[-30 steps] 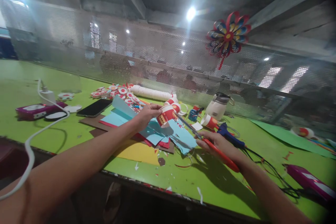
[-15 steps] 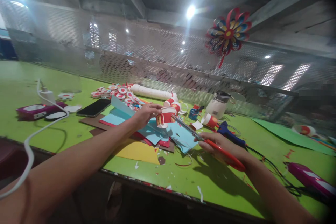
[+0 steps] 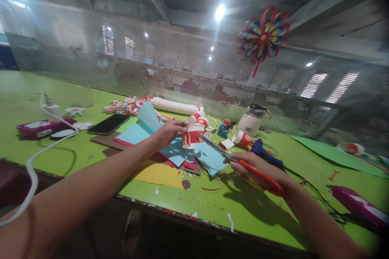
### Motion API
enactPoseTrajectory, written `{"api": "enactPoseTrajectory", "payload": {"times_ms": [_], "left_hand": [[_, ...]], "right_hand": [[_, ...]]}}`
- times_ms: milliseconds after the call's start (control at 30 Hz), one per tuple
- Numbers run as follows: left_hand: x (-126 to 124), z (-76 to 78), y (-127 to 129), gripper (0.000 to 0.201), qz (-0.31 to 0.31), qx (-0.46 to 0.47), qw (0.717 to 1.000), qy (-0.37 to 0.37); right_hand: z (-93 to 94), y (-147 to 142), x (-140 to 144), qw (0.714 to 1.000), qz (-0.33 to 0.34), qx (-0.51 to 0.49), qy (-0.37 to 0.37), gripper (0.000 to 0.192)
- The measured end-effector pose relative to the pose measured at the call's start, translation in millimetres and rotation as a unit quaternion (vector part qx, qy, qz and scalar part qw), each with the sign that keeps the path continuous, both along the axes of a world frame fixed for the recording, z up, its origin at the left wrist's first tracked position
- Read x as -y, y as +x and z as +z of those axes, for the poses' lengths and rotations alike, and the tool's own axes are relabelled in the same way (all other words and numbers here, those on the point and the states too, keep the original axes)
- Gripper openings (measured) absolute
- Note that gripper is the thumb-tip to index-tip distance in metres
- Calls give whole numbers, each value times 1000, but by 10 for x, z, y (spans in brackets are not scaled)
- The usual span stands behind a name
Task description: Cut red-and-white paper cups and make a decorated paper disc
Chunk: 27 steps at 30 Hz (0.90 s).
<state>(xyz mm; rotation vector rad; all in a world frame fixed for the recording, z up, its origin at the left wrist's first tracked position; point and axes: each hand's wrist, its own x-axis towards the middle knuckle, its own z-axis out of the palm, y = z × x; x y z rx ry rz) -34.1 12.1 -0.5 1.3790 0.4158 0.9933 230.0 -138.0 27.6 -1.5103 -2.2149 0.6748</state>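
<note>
My left hand (image 3: 167, 132) holds a small red and white paper cup piece (image 3: 191, 135) above a pile of blue and red paper sheets (image 3: 179, 153). My right hand (image 3: 255, 168) grips red-handled scissors (image 3: 243, 164), whose blades point up left and meet the cup piece at its right side. Both hands are over the green table (image 3: 249, 206), near its middle.
A black phone (image 3: 108, 124), a pink device (image 3: 39, 126) and a white charger with cable (image 3: 51, 110) lie at left. Red-white paper discs (image 3: 127, 106), a white roll (image 3: 176, 107), a white jug (image 3: 252, 120), a blue glue gun (image 3: 266, 153) and paper scraps surround the pile. A mesh screen with a paper pinwheel (image 3: 263, 38) stands behind.
The cup piece turned in my left hand and dropped slightly. The scissors stayed at its edge, and a blue sheet at the pile's left lifted up.
</note>
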Motion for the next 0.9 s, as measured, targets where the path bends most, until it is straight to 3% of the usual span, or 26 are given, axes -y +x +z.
{"api": "enactPoseTrajectory", "payload": {"times_ms": [133,900], "left_hand": [[15,-1,3,25,-28,12,1000,-8],[34,38,-24,24,-15,-28,999,6]], "right_hand": [[38,-4,22,999,16,-18,-21,40],[4,19,3,999,28,41,4,33]]}}
